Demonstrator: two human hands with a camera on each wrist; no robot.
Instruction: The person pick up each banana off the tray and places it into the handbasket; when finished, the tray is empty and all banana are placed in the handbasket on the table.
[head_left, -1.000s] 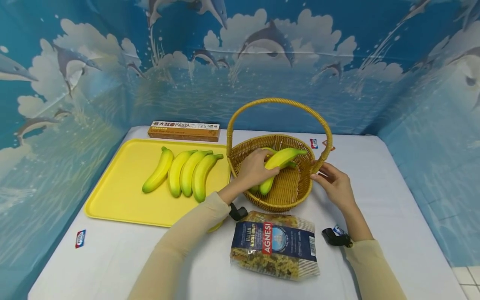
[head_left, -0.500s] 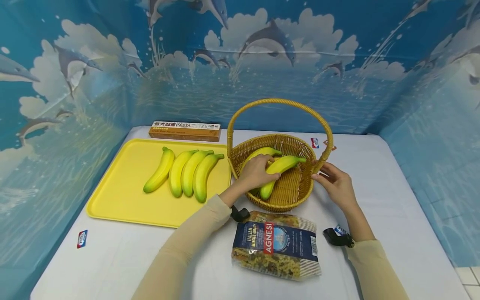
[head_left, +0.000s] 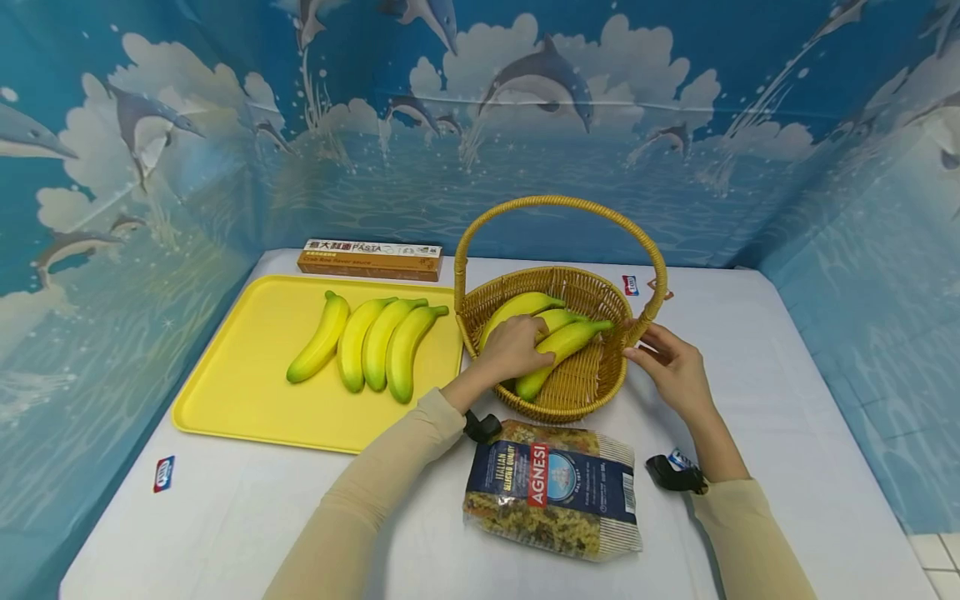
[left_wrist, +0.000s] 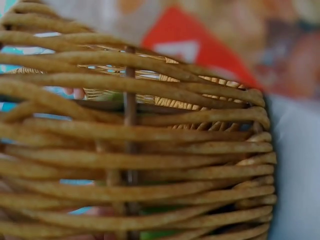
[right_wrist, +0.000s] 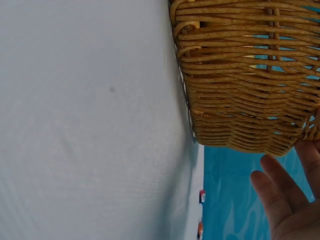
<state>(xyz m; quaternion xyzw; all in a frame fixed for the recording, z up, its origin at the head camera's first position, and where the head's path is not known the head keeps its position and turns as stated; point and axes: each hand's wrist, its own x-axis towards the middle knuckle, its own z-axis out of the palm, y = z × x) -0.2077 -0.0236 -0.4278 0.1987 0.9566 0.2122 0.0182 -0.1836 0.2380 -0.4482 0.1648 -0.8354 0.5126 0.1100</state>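
A wicker basket [head_left: 562, 408] with a tall arched handle stands at the middle of the table. Three yellow bananas with green ends lie side by side inside it. My left hand [head_left: 516, 346] reaches over the basket's left rim, thumb and fingers about the rightmost banana [head_left: 573, 337]; part of that banana is hidden under the hand. At the handle's right foot, my right hand [head_left: 672, 371] grips the rim between thumb and forefinger. In the right wrist view, other fingers [right_wrist: 272, 192] of this hand stick out beside the wicker. Woven wall [left_wrist: 135, 160] fills most of the left wrist view.
Left of the basket, a yellow tray [head_left: 247, 358] carries several bananas [head_left: 375, 346]. A pasta box [head_left: 371, 260] stands behind the tray. A clear bag of Agnesi pasta [head_left: 551, 492] lies in front of the basket, between the forearms.
My left hand has lowered the banana toward the basket's near side, beside the others, whose yellow skins now show more. My right hand stays at the rim.
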